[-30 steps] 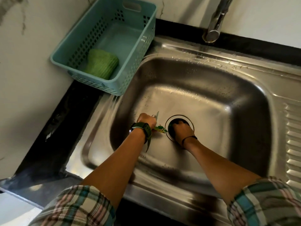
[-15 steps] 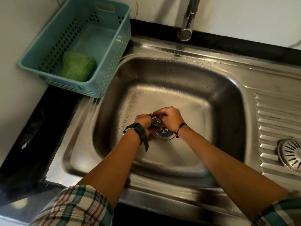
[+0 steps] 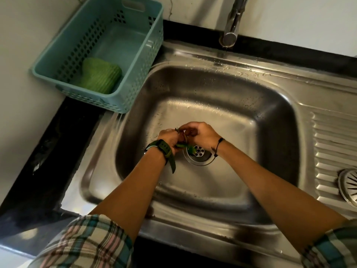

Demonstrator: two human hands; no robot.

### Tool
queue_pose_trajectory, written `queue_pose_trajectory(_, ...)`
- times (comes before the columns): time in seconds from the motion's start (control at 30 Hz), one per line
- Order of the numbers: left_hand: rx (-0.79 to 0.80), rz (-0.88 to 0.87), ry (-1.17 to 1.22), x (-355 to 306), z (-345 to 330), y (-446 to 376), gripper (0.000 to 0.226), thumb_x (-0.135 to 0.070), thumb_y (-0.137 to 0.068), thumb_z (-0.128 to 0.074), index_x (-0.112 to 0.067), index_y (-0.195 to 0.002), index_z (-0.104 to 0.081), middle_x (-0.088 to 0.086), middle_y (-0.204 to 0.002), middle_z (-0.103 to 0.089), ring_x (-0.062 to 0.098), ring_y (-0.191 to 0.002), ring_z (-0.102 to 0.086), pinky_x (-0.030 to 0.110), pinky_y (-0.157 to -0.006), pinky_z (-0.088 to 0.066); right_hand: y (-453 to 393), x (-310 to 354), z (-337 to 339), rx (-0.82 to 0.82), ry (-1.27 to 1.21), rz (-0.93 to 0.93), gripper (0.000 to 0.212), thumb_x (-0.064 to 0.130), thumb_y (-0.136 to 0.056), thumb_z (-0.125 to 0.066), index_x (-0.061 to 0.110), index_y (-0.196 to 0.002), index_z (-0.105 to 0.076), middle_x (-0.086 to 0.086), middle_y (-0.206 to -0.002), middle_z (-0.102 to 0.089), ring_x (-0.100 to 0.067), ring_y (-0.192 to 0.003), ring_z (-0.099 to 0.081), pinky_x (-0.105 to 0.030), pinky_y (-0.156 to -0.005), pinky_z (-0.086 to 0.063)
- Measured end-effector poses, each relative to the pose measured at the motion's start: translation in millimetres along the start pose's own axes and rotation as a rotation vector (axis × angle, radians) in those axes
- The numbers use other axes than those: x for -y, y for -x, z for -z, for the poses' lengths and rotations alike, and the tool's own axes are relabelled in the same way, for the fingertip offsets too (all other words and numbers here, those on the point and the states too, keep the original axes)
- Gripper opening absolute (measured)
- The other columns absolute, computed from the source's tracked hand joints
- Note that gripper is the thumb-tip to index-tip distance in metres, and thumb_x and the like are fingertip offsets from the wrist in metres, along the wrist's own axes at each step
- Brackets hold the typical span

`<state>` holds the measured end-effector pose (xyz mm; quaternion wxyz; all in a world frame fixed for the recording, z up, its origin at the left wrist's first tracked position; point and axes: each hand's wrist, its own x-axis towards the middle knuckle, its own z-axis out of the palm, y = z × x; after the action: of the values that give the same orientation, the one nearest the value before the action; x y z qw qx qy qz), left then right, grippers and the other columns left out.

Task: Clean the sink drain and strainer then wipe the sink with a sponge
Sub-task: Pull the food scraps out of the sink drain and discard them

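Note:
Both hands meet low in the steel sink (image 3: 270, 120), just above the open drain (image 3: 200, 154). My left hand (image 3: 169, 139), with a green watch on the wrist, is closed on a clump of green vegetable scraps (image 3: 183, 146) that hangs over the drain's left rim. My right hand (image 3: 202, 134) pinches at the same clump from the right. The round metal strainer (image 3: 347, 187) lies on the ribbed drainboard at the far right, partly cut off by the frame edge. A green sponge (image 3: 99, 75) rests in the teal basket (image 3: 135, 82).
The tap spout (image 3: 230, 26) hangs over the sink's back rim. The basket stands on the black counter (image 3: 48, 144) at the sink's back left corner, against a white wall. Water drops dot the basin.
My right hand left the drain hole and rose to join my left hand, and both now hold the green scraps just above the drain. The view shifted right, showing the strainer on the drainboard.

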<state>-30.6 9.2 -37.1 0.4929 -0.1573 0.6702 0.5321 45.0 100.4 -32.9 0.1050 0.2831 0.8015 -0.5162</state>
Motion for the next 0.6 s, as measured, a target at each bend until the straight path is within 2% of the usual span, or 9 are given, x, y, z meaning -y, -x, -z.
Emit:
queue_pose_trajectory(0.07,-0.039,-0.025,-0.02,1.5,1.5,-3.6,0.028,0.019,-0.079,-0.045,-0.005,-0.074,-0.057,0.012,-0.075,-0.055,0.027,-0.074,-0.056,0.039,-0.072,-0.053,-2.8,1.3,8.4,0.057,-0.215,-0.052,0.051,-0.015,-0.077,-0.055,0.012,-0.12,-0.057,-0.002,-0.092,-0.064,-0.015,-0.088,-0.061,-0.027,-0.079,-0.055)
queue_pose_trajectory(0.1,-0.057,-0.039,-0.039,2.5,2.7,-5.3,0.026,0.019,-0.078,-0.047,-0.004,-0.075,-0.058,0.012,-0.074,-0.055,0.029,-0.078,-0.056,0.041,-0.077,-0.053,-4.7,0.4,11.4,0.015,-0.274,-0.061,0.05,-0.016,-0.077,-0.052,0.01,-0.12,-0.057,-0.001,-0.086,-0.064,-0.011,-0.082,-0.062,-0.025,-0.075,-0.054)
queue_pose_trajectory(0.2,-0.105,-0.055,-0.069,5.9,7.8,-12.2,0.03,0.02,-0.076,-0.05,-0.002,-0.091,-0.062,0.011,-0.075,-0.056,0.03,-0.085,-0.057,0.039,-0.081,-0.053,-14.9,-11.8,14.0,-0.263,-0.337,-0.17,0.037,-0.018,-0.08,-0.045,-0.002,-0.109,-0.062,-0.007,-0.075,-0.063,-0.012,-0.068,-0.06,-0.021,-0.063,-0.051)
queue_pose_trajectory(0.27,-0.127,-0.056,-0.083,7.7,10.9,-14.8,0.034,0.021,-0.075,-0.05,-0.003,-0.096,-0.063,0.013,-0.079,-0.058,0.031,-0.086,-0.057,0.039,-0.082,-0.053,-21.3,-27.4,7.5,-0.279,-0.176,-0.294,0.024,-0.007,-0.084,-0.051,0.0,-0.102,-0.066,-0.01,-0.083,-0.064,-0.018,-0.072,-0.061,-0.02,-0.06,-0.052)
queue_pose_trajectory(0.33,-0.132,-0.053,-0.083,8.9,12.8,-15.0,0.034,0.022,-0.075,-0.049,-0.003,-0.093,-0.062,0.011,-0.076,-0.057,0.03,-0.085,-0.057,0.041,-0.084,-0.053,-23.2,-43.8,-6.2,-0.105,0.146,-0.394,0.02,0.01,-0.088,-0.055,0.005,-0.103,-0.068,-0.013,-0.1,-0.066,-0.027,-0.094,-0.062,-0.027,-0.076,-0.052)
queue_pose_trajectory(0.4,-0.135,-0.052,-0.074,9.9,15.3,-14.8,0.032,0.023,-0.074,-0.049,-0.002,-0.089,-0.062,0.007,-0.07,-0.056,0.027,-0.08,-0.058,0.043,-0.086,-0.053,-21.2,-50.4,-25.6,0.01,0.382,-0.384,0.026,0.019,-0.089,-0.053,0.006,-0.107,-0.065,-0.014,-0.113,-0.064,-0.031,-0.107,-0.058,-0.031,-0.087,-0.048)
queue_pose_trajectory(0.53,-0.162,-0.057,-0.123,8.9,19.0,-15.1,0.03,0.023,-0.074,-0.049,-0.006,-0.071,-0.058,0.005,-0.067,-0.053,0.026,-0.082,-0.055,0.038,-0.08,-0.052,-15.3,-48.7,-51.3,-0.05,0.349,-0.345,0.026,0.022,-0.084,-0.058,0.002,-0.1,-0.064,-0.019,-0.106,-0.065,-0.035,-0.1,-0.059,-0.033,-0.078,-0.048)
queue_pose_trajectory(0.6,-0.168,-0.063,-0.149,7.4,20.9,-14.3,0.029,0.023,-0.075,-0.049,-0.003,-0.08,-0.062,0.005,-0.067,-0.053,0.024,-0.082,-0.053,0.036,-0.076,-0.051,-13.7,-49.9,-56.4,-0.064,0.377,-0.319,0.025,0.022,-0.086,-0.056,0.0,-0.096,-0.064,-0.021,-0.103,-0.066,-0.036,-0.097,-0.06,-0.033,-0.076,-0.048)
